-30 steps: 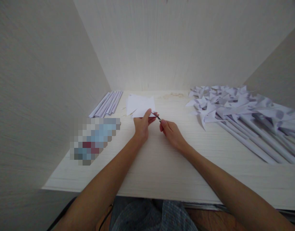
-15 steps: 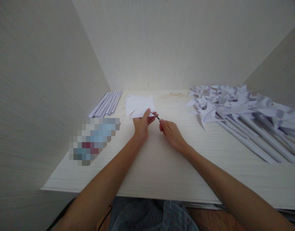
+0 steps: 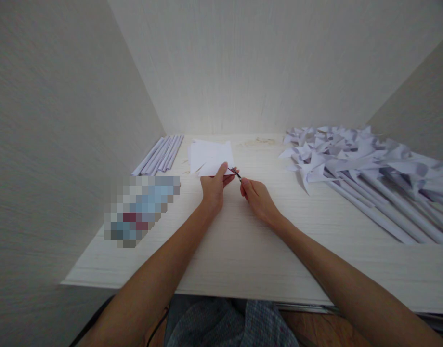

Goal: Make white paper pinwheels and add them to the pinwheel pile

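Note:
My left hand (image 3: 215, 184) pinches a sheet of white paper (image 3: 211, 167) by its near right part, thumb on top and fingers underneath. The sheet has a slit on its left side. My right hand (image 3: 254, 193) is closed around a small pair of scissors (image 3: 237, 174), whose handles are mostly hidden by the fingers. The blades meet the paper's right corner beside my left fingertips. Just behind lies more white paper (image 3: 207, 150), partly covered by the held sheet.
Rolled paper tubes (image 3: 163, 154) lie at the back left. A pixelated item (image 3: 145, 207) rests nearer on the left. On the right is a large pile of paper pinwheels (image 3: 326, 159) on paper sticks (image 3: 380, 207). Walls (image 3: 221, 72) enclose the white table (image 3: 236, 255).
The scissor blades show a little differently at the paper's right corner, and the sheet has shifted very slightly. Both hands hold nearly the same place.

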### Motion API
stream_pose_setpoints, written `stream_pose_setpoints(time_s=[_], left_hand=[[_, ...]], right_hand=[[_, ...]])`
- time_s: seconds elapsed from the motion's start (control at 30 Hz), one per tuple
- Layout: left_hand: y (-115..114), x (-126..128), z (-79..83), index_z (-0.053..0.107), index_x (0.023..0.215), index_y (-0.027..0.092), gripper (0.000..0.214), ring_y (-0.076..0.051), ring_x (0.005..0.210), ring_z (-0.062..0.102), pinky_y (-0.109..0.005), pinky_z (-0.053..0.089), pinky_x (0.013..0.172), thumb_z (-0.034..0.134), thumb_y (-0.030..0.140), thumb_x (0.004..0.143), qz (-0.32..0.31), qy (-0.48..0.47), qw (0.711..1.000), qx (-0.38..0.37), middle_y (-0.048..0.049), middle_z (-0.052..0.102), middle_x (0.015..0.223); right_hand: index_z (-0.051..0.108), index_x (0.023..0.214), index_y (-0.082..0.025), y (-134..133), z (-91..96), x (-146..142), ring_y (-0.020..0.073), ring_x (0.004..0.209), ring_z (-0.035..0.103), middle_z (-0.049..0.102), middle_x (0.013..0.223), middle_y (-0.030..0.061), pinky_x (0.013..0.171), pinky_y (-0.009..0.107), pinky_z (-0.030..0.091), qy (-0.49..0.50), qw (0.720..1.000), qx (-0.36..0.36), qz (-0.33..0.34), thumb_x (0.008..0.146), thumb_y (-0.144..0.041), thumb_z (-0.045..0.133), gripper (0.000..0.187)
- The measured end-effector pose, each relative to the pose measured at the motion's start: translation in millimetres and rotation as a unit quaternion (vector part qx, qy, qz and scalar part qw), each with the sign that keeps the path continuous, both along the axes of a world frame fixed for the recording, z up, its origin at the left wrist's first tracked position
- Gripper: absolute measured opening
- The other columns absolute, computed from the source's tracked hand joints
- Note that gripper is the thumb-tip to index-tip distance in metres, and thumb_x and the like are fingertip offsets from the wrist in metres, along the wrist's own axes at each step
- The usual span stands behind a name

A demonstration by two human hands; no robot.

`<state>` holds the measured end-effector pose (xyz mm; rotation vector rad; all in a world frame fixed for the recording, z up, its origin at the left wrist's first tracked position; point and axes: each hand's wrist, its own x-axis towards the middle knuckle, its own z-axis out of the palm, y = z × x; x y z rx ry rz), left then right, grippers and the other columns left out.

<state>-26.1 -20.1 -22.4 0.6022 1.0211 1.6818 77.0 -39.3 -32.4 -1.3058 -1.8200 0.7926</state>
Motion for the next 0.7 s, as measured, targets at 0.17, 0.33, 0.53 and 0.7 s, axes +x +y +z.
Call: stream_pose_setpoints(time_s=[0.17,0.33,0.53,0.7], left_hand=[[-0.4,0.7,0.8,0.057,0.082,0.010,0.018,-0.012,0.058,0.063,-0.022,0.049,0.056,0.059,0.018,0.066,0.002,0.003,1.000,0.000,-0.0033,0.065,0.067],[-1.2,1.5,1.3,0.056,0.084,0.011,0.019,-0.012,0.060,0.063,-0.021,0.049,0.056,0.059,0.018,0.066,0.001,-0.007,1.000,-0.004,-0.0028,0.065,0.066],[-2.0,2.0,2.2,0.056,0.083,0.011,0.017,-0.011,0.058,0.062,-0.019,0.048,0.055,0.058,0.016,0.067,0.001,-0.018,1.000,0.002,-0.0016,0.064,0.064],[-2.2,2.0,1.9,0.056,0.086,0.012,0.020,-0.011,0.059,0.063,-0.020,0.049,0.056,0.058,0.018,0.067,0.001,-0.004,1.000,-0.002,-0.0023,0.065,0.068]], right_hand=[[0.036,0.050,-0.020,0.4,0.2,-0.2,0.0105,0.046,0.035,0.039,0.046,-0.0017,0.049,0.024,0.024,-0.001,1.000,0.005,0.000,0.084,-0.041,0.021,0.043],[0.037,0.050,-0.020,-0.5,0.3,-0.6,0.0108,0.047,0.037,0.040,0.047,-0.0014,0.049,0.024,0.024,-0.007,1.000,0.010,-0.007,0.084,-0.041,0.021,0.043],[0.036,0.050,-0.020,-0.8,0.7,-0.5,0.0107,0.047,0.036,0.040,0.047,-0.0013,0.049,0.025,0.024,-0.012,1.000,0.011,-0.007,0.085,-0.040,0.021,0.043],[0.036,0.049,-0.020,0.2,-0.8,-0.7,0.0105,0.046,0.036,0.040,0.046,-0.0014,0.049,0.025,0.024,0.000,1.000,0.017,-0.007,0.084,-0.044,0.020,0.045]])
